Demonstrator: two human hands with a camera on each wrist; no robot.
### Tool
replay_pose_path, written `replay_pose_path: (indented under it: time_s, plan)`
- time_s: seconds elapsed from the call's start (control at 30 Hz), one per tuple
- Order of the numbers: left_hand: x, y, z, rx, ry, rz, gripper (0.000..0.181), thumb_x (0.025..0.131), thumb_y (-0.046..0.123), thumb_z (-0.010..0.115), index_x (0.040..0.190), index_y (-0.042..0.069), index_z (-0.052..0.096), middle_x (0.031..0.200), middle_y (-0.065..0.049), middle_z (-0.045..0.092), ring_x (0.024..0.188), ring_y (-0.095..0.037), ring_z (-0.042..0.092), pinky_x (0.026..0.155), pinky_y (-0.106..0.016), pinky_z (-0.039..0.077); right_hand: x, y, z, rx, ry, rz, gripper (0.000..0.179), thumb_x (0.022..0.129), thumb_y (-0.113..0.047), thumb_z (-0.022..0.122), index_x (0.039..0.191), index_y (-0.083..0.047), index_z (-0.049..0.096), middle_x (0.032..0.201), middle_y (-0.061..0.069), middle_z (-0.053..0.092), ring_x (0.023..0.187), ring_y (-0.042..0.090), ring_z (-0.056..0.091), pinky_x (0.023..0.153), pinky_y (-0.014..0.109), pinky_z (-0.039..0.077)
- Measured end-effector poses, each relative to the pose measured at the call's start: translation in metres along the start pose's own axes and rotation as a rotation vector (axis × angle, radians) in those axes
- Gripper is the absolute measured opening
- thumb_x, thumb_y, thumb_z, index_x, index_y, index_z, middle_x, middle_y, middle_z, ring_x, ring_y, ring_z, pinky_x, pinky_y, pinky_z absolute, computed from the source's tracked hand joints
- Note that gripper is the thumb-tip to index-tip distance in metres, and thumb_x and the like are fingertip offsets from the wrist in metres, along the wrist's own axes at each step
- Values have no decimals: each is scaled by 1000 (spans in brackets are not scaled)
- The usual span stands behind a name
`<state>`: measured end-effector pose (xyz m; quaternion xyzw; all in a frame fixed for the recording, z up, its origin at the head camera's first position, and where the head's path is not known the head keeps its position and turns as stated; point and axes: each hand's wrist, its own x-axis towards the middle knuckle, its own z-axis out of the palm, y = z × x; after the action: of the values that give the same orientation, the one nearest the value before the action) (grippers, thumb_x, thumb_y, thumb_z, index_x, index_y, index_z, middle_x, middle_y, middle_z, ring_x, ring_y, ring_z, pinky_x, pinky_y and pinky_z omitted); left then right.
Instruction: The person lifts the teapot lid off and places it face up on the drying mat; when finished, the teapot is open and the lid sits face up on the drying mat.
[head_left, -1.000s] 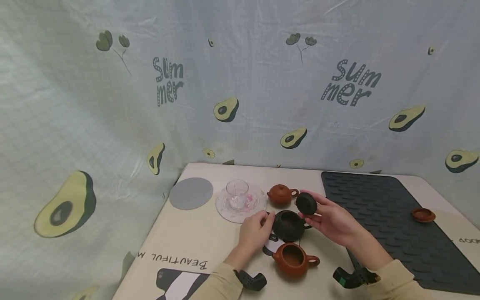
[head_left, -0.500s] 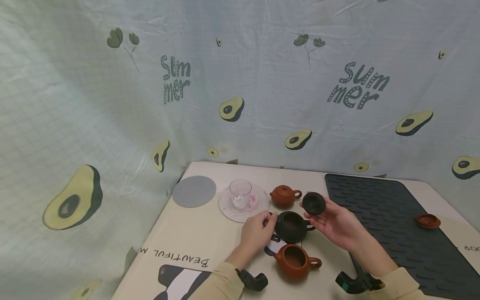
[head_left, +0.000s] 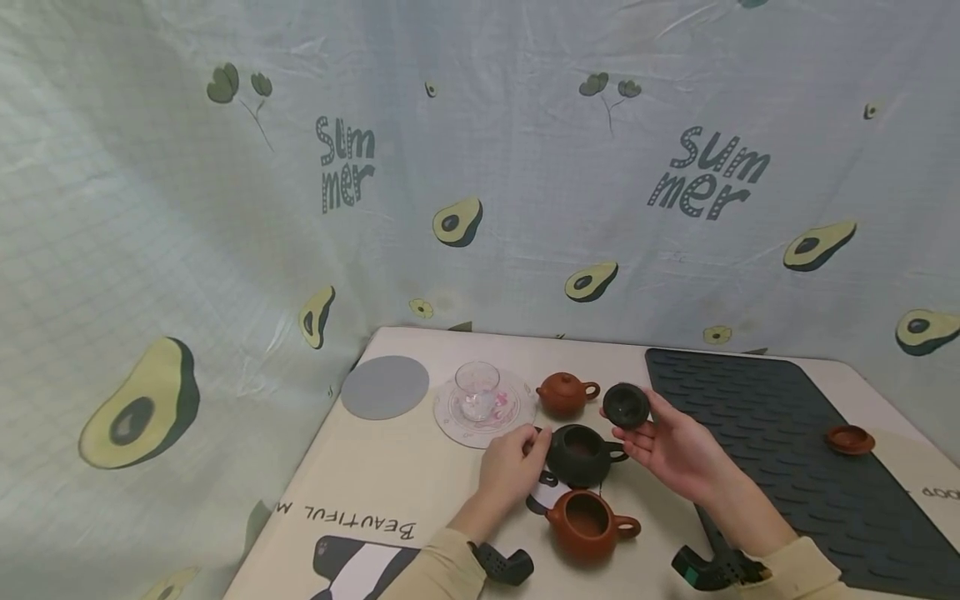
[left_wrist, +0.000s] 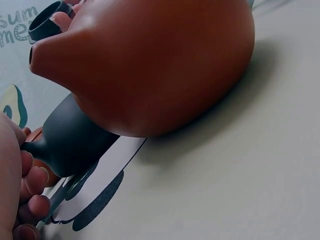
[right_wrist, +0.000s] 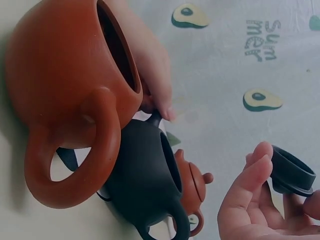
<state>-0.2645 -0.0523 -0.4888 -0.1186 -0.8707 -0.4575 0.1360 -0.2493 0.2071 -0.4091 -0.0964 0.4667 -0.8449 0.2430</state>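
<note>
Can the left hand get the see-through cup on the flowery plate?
Probably yes. The glass cup stands just past the left hand on the plate, with nothing seen between. But the fingers pinch the spout of the black teapot, so they'd likely let go first.

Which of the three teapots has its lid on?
The back brown teapot, its top closed; the black teapot and the front brown teapot both show open mouths.

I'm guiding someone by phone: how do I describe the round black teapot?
On the cream table, find the dark ridged mat. In the head view, the round black teapot stands left of it, spout in the left hand. It's black, unlike the brown lidded teapot behind and brown open teapot nearer.
</note>
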Motion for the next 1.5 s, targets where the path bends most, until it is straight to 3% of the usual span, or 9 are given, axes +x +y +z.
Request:
replay_pose_path:
  time_s: [0.2, 0.47, 0.7, 0.97, 1.17, 1.5]
  plan:
    - [-1, -2, 1, -10, -8, -9, 36, 104, 40, 57, 74, 21, 59, 61, 11, 47, 61, -8, 45, 57, -26, 33, 0, 1, 0, -63, 64, -4, 26, 111, -44, 34, 130, -31, 47, 124, 5, 70, 107, 18, 65, 92, 29, 49]
    - [-2, -2, 2, -6, -6, -5, 37, 104, 40, 56, 73, 21, 58, 60, 11, 47, 60, -8, 45, 56, -26, 33, 0, 1, 1, -124, 235, -10, 33, 105, -53, 42, 118, -30, 62, 112, 2, 70, 99, 14, 64, 88, 27, 50]
    - [-2, -1, 1, -7, -7, 3, 37, 104, 38, 56, 72, 21, 57, 59, 12, 46, 59, -7, 44, 56, -25, 32, -1, 1, -1, -81, 221, -21, 40, 105, -53, 43, 110, -24, 70, 106, 1, 68, 94, 13, 61, 86, 26, 51]
    - [-2, -2, 2, -13, -13, -2, 36, 105, 36, 57, 72, 21, 57, 60, 11, 46, 60, -7, 44, 56, -26, 33, -3, 0, -2, -105, 278, -17, 36, 105, -52, 48, 114, -20, 61, 102, 3, 57, 91, 14, 56, 83, 25, 49]
    - [-2, -2, 2, -21, -10, -1, 35, 105, 35, 57, 72, 21, 57, 60, 11, 47, 59, -7, 44, 56, -26, 33, -3, 2, 0, -227, 318, -53, 35, 107, -35, 55, 134, -14, 44, 106, 2, 56, 89, 14, 55, 82, 27, 49]
    - [0, -2, 0, -21, -11, 2, 37, 105, 38, 56, 72, 21, 57, 60, 11, 47, 59, -7, 44, 56, -26, 33, -3, 3, 3, -333, 322, -112, 22, 102, -10, 63, 120, -13, 52, 98, 1, 53, 82, 14, 52, 77, 28, 46]
